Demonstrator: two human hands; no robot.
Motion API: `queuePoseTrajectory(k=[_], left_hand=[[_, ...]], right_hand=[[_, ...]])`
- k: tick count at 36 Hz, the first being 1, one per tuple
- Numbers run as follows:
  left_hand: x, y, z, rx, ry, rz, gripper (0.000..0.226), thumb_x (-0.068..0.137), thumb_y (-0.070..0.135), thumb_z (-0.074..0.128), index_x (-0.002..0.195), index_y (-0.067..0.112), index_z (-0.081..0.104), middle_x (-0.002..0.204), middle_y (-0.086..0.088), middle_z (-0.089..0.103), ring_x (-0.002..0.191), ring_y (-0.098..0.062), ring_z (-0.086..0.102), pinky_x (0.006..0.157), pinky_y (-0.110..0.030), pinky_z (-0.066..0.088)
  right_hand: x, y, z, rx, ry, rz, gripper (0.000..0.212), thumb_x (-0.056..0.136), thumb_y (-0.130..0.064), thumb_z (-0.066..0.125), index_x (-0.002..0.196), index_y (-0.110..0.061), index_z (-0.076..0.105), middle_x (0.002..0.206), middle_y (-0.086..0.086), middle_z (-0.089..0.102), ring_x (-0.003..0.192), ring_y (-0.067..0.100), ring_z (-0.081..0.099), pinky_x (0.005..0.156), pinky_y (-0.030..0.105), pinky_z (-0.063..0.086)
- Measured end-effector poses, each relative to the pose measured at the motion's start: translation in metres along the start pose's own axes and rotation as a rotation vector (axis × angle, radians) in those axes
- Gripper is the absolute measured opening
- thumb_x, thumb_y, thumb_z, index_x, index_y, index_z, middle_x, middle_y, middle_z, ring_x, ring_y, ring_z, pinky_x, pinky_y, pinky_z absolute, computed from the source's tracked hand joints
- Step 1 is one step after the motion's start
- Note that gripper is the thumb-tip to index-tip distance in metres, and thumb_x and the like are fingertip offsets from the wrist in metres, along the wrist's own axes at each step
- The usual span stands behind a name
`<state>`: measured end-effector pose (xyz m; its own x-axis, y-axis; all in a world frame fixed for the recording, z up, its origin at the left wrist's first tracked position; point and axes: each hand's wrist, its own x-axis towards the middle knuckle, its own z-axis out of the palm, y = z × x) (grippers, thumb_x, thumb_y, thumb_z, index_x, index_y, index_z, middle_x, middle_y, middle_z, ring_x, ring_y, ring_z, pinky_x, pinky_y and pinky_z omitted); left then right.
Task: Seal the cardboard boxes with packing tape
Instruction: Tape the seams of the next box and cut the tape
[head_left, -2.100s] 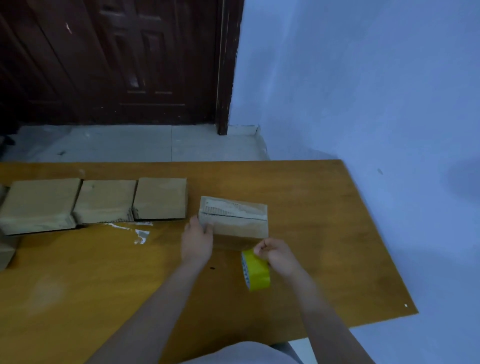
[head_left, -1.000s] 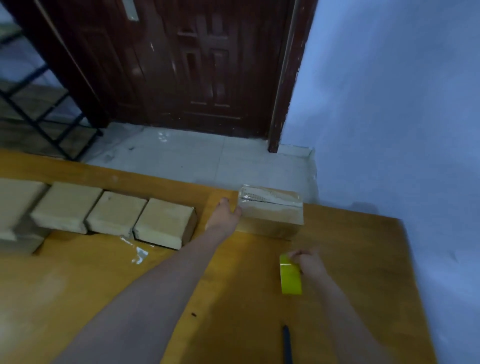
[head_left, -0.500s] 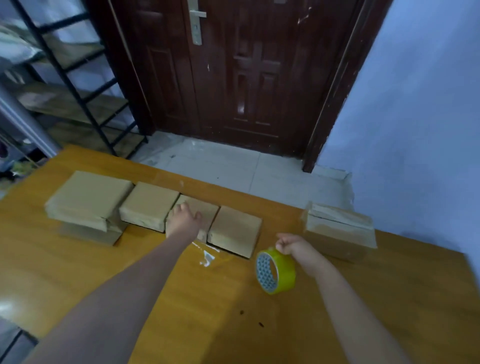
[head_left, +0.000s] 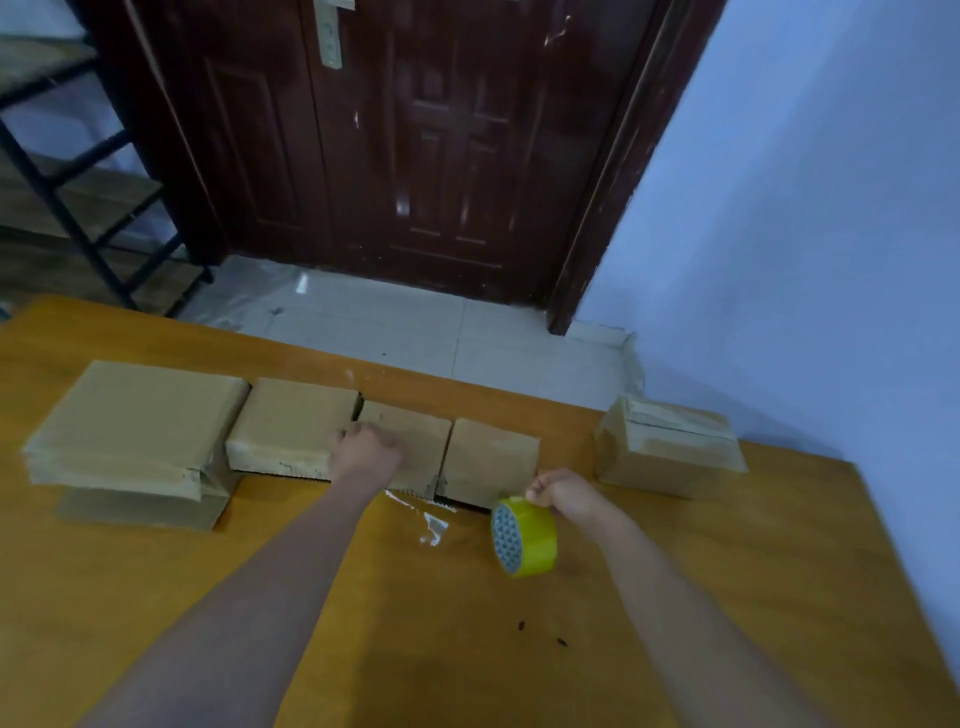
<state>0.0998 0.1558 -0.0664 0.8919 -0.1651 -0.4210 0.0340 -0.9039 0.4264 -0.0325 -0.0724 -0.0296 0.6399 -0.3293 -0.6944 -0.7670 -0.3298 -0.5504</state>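
Several flat cardboard boxes lie in a row on the wooden table (head_left: 675, 597). My left hand (head_left: 366, 451) grips the near left corner of the third box (head_left: 415, 441), fingers curled over its edge. To its left lie a second box (head_left: 293, 421) and a larger box (head_left: 135, 415) stacked on another. The fourth box (head_left: 493, 457) lies to its right. My right hand (head_left: 563, 491) holds the yellow tape roll (head_left: 524, 538) by its top, just above the table. A taped box (head_left: 667, 447) stands apart at the far right.
A scrap of clear tape (head_left: 431, 527) is stuck on the table in front of the boxes. Beyond the table's far edge are a tiled floor, a dark wooden door (head_left: 415, 130) and a black metal shelf (head_left: 78, 182). A blue wall runs along the right.
My left hand left the taped box at the far right and moved to the third box in the row. My right hand carried the tape roll leftward. The view swung left.
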Motion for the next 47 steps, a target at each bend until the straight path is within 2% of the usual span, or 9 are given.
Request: queuePoseTrajectory(k=[2, 7, 13, 17, 22, 27, 34, 40, 47], left_hand=[[0.0, 0.001, -0.005, -0.107, 0.018, -0.027, 0.039, 0.094, 0.035, 0.048, 0.075, 0.004, 0.06, 0.076, -0.015, 0.061, 0.11, -0.039, 0.05, 0.095, -0.04, 0.04], [-0.011, 0.006, -0.002, -0.077, -0.003, -0.045, 0.047, 0.092, 0.033, 0.053, 0.126, 0.001, 0.045, 0.132, -0.023, 0.041, 0.12, -0.041, 0.04, 0.096, -0.047, 0.043], [-0.038, 0.014, 0.027, -0.083, -0.148, -0.053, 0.053, 0.091, 0.035, 0.061, 0.13, 0.005, 0.044, 0.137, -0.018, 0.036, 0.093, -0.031, 0.053, 0.079, -0.039, 0.05], [-0.059, 0.032, 0.052, -0.122, -0.197, 0.008, 0.064, 0.088, 0.036, 0.065, 0.139, 0.007, 0.038, 0.142, -0.016, 0.031, 0.108, -0.034, 0.053, 0.084, -0.04, 0.05], [-0.091, 0.065, 0.081, -0.116, -0.267, 0.079, 0.09, 0.081, 0.037, 0.072, 0.15, 0.014, 0.02, 0.148, -0.016, 0.022, 0.116, -0.035, 0.051, 0.086, -0.037, 0.05], [-0.118, 0.098, 0.117, -0.037, -0.325, 0.083, 0.098, 0.079, 0.044, 0.073, 0.149, 0.005, 0.016, 0.148, -0.017, 0.018, 0.131, -0.039, 0.034, 0.103, -0.045, 0.041], [-0.146, 0.139, 0.154, 0.006, -0.33, 0.102, 0.088, 0.081, 0.048, 0.071, 0.143, 0.006, 0.026, 0.144, -0.014, 0.021, 0.128, -0.036, 0.036, 0.101, -0.043, 0.043], [-0.163, 0.15, 0.175, -0.137, -0.29, 0.157, 0.085, 0.083, 0.034, 0.073, 0.147, 0.011, 0.022, 0.138, -0.012, 0.025, 0.127, -0.034, 0.033, 0.104, -0.045, 0.039], [-0.17, 0.15, 0.177, -0.216, -0.264, 0.179, 0.089, 0.086, 0.034, 0.069, 0.151, 0.016, 0.012, 0.143, -0.01, 0.023, 0.131, -0.034, 0.029, 0.105, -0.049, 0.038]], right_hand=[[0.0, 0.003, -0.002, -0.004, 0.01, 0.004, 0.035, 0.091, 0.005, 0.051, 0.064, -0.017, 0.044, 0.073, 0.009, 0.051, 0.071, 0.001, 0.044, 0.068, 0.014, 0.042], [-0.015, 0.018, -0.013, -0.049, 0.0, 0.029, 0.027, 0.09, -0.008, 0.057, 0.071, -0.026, 0.047, 0.097, 0.005, 0.05, 0.089, 0.016, 0.048, 0.094, 0.03, 0.041], [-0.033, 0.054, -0.027, -0.077, 0.097, 0.17, 0.035, 0.098, -0.009, 0.044, 0.066, -0.02, 0.035, 0.074, -0.001, 0.038, 0.071, 0.009, 0.041, 0.066, 0.022, 0.036], [-0.044, 0.081, -0.043, -0.184, 0.164, 0.271, 0.023, 0.101, -0.018, 0.04, 0.078, -0.015, 0.038, 0.087, 0.001, 0.037, 0.06, 0.008, 0.036, 0.04, 0.012, 0.027], [-0.065, 0.121, -0.07, -0.339, 0.125, 0.288, 0.023, 0.103, -0.019, 0.032, 0.081, -0.014, 0.035, 0.072, -0.004, 0.029, 0.05, 0.002, 0.038, 0.044, 0.013, 0.029], [-0.08, 0.177, -0.103, -0.307, 0.064, 0.228, 0.015, 0.101, -0.019, 0.041, 0.091, -0.009, 0.046, 0.092, 0.006, 0.046, 0.089, 0.017, 0.046, 0.075, 0.022, 0.034], [-0.097, 0.224, -0.138, -0.109, 0.129, 0.221, 0.036, 0.101, -0.016, 0.042, 0.13, 0.004, 0.046, 0.096, 0.006, 0.051, 0.073, 0.009, 0.048, 0.057, 0.007, 0.037], [-0.085, 0.254, -0.156, 0.02, 0.22, 0.187, 0.009, 0.097, -0.011, 0.05, 0.094, -0.006, 0.056, 0.08, 0.001, 0.05, 0.067, 0.008, 0.045, 0.053, 0.016, 0.034], [-0.086, 0.26, -0.165, 0.088, 0.214, 0.087, 0.021, 0.095, -0.001, 0.049, 0.075, -0.009, 0.05, 0.089, 0.008, 0.053, 0.078, 0.017, 0.049, 0.07, 0.026, 0.031]])
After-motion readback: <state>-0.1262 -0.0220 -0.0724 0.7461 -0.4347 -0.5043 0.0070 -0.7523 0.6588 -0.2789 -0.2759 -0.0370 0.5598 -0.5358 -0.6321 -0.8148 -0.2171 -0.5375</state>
